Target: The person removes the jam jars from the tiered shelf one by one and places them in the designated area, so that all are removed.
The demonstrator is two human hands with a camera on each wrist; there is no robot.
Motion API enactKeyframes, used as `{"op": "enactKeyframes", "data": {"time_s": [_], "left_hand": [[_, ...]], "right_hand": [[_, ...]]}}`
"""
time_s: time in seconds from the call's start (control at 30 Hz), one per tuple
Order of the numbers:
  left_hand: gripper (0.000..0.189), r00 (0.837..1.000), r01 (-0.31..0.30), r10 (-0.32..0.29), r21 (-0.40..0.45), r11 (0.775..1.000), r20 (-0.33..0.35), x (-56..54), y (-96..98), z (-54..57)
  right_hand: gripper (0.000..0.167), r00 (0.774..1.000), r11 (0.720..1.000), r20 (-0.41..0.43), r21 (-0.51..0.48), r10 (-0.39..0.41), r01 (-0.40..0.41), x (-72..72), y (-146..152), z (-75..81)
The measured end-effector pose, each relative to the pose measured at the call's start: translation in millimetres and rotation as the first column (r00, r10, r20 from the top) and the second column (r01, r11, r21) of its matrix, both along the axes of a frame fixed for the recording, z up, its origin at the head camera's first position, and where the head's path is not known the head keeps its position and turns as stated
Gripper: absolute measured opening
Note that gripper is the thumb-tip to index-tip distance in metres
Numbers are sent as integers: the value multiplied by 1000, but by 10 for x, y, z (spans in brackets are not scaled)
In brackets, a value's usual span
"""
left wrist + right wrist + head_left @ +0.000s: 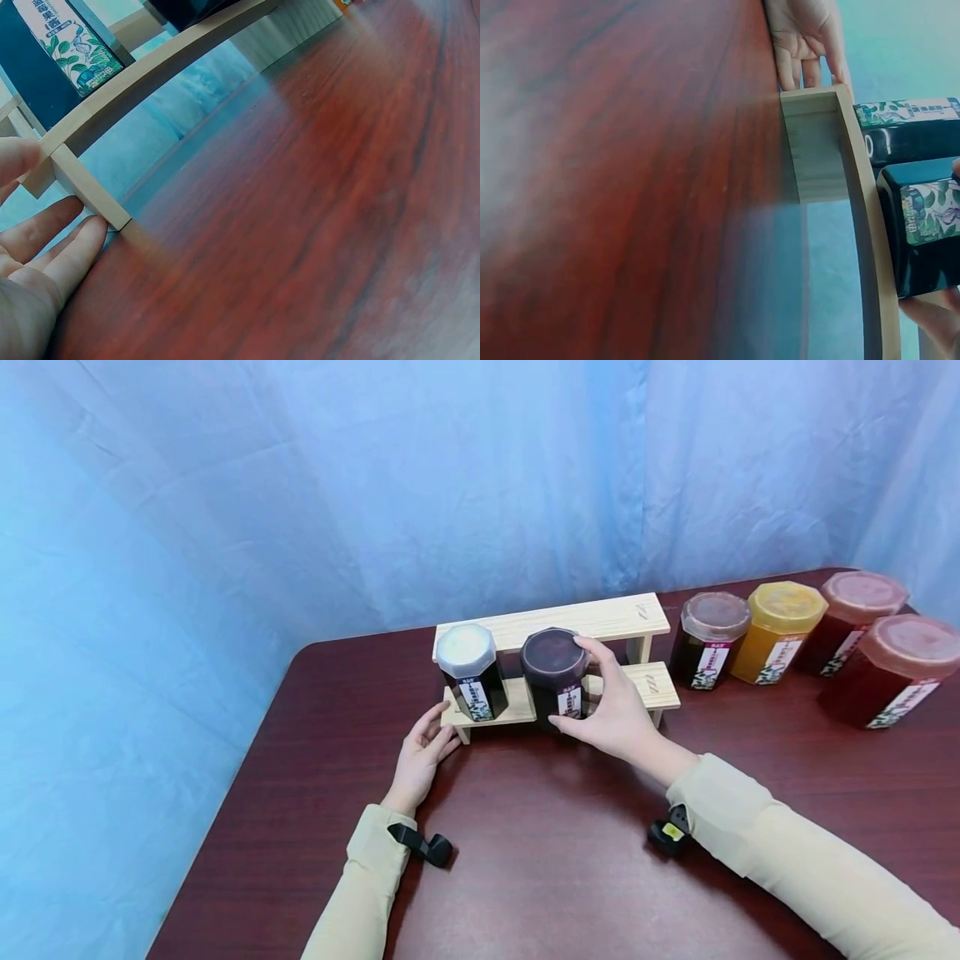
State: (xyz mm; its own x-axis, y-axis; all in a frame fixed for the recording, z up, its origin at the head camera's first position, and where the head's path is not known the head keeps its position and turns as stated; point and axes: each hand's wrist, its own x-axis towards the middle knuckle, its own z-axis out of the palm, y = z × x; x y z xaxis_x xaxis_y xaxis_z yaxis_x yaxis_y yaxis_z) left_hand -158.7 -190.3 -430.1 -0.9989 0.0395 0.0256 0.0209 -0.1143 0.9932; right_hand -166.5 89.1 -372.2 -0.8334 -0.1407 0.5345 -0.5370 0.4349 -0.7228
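1. Wood rack (633,614), two tiers, stands on the dark red bench (525,860) before a blue curtain (300,485).
2. Lower tier carries two jars: a white-lidded jar (471,670) at its left end and a dark-lidded jar (557,675) just to the right of it. Both stand upright with labels facing the person.
3. Right hand (611,710) is wrapped round the dark-lidded jar, thumb low at the label, fingers curled over the far side near the lid. The jar appears seated on the tier; whether the grip is easing cannot be told.
4. Left hand (422,752) lies with straight, spread fingers on the bench, touching the rack's left foot and holding nothing. The left wrist view confirms fingertips (82,232) against the foot (90,195).
5. Four more jars stand on the bench to the right of the rack, well apart from both hands: a brown jar (708,639), a yellow jar (780,631), and two red jars (851,618) (892,668).
6. Assessment: two of six jars are racked, four remain loose. Upper tier is bare; the lower tier has room at its right end.
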Motion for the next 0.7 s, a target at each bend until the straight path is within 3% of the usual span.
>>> {"op": "enactKeyframes", "data": {"time_s": [0.23, 0.5, 0.7], "left_hand": [[45, 1000, 2, -2, 6, 1000, -1, -2, 9, 4], [45, 1000, 0, 0, 0, 1000, 3, 0, 12, 18], [45, 1000, 1, -1, 11, 1000, -4, 3, 5, 12]], "right_hand": [[97, 1000, 1000, -18, -17, -9, 9, 81, 133, 12], [100, 999, 998, 27, -61, 34, -33, 145, 253, 31], [101, 999, 993, -15, -107, 42, -43, 206, 346, 7]]}}
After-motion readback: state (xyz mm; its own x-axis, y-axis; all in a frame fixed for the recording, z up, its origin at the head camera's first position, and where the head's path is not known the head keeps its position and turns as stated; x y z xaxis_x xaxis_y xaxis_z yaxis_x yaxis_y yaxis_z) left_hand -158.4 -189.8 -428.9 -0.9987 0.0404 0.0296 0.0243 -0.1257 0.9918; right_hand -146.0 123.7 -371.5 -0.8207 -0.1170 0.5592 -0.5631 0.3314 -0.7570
